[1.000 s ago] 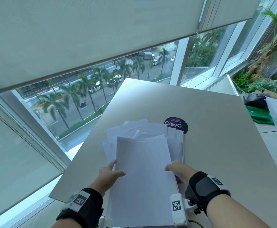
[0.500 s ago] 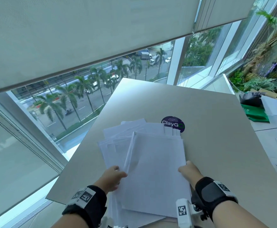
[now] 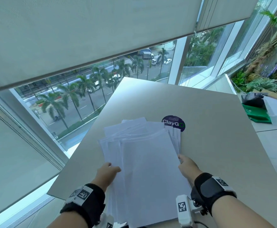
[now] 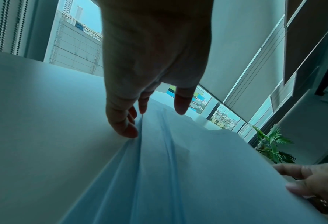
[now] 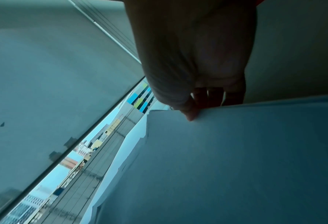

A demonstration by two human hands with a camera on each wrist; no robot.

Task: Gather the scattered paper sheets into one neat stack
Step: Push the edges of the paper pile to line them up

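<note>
On the surface [image 3: 216,129], your left hand [image 3: 107,174] and right hand [image 3: 188,165] pinch the paper sheets [image 3: 149,162]; uneven squeezing could buckle them or fan loose edges.

Table: broad beige matte tabletop [image 3: 216,145], centre.
Sticker: round dark purple "ClayGo" sticker [image 3: 173,123] on it, 12 o'clock.
Bag: green fabric bag [image 3: 258,113], 2 o'clock.
Blind: pale grey roller blind [image 3: 85,30], 11 o'clock.
Plants: leafy green plants [image 3: 263,83], 1 o'clock.

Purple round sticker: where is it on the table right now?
In the head view the purple sticker lies on the table, at the far right corner of the paper pile, its near edge tucked under the sheets, beyond the right hand.
</note>
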